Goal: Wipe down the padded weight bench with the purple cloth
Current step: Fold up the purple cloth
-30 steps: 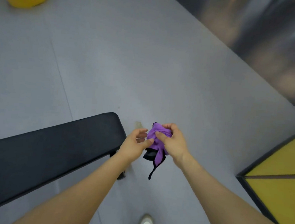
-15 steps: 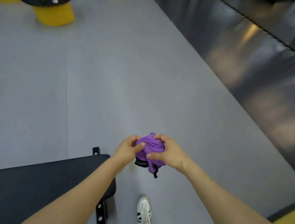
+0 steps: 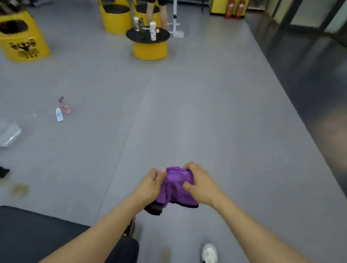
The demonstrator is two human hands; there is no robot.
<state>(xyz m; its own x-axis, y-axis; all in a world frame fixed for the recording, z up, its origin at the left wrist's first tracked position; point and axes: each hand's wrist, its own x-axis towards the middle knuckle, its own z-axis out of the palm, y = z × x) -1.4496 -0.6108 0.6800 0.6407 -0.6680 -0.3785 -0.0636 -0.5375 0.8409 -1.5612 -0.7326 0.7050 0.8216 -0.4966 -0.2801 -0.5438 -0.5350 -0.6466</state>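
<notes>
The head view looks down on a grey gym floor point(image 3: 190, 112) with a darker, glossy strip along its right side. At the far end stand yellow drum seats point(image 3: 115, 16), another yellow drum point(image 3: 18, 38) at the left, and a low yellow table with a black top point(image 3: 149, 44) that carries a few bottles. A second person's legs point(image 3: 157, 11) show behind the table, and two red fire extinguishers point(image 3: 234, 8) stand against a yellow pillar. A pink spray bottle point(image 3: 65, 107) and a small white bottle point(image 3: 59, 114) lie on the floor at the left, near some grey bags point(image 3: 4, 133).

The padded black weight bench point(image 3: 25, 238) fills the lower left corner, under the left forearm. A white shoe point(image 3: 210, 261) shows at the bottom.

The purple cloth point(image 3: 175, 185) is bunched up with a dark edge hanging below; it is held in the air above the floor, beyond the bench's end and not touching it. The left hand point(image 3: 149, 186) grips its left side, and the right hand point(image 3: 201, 185) grips its top and right side, fingers curled into the fabric.

Compared with half a second ago, the camera has tilted up, so more of the room shows and less of the bench; both hands keep their hold on the cloth.
</notes>
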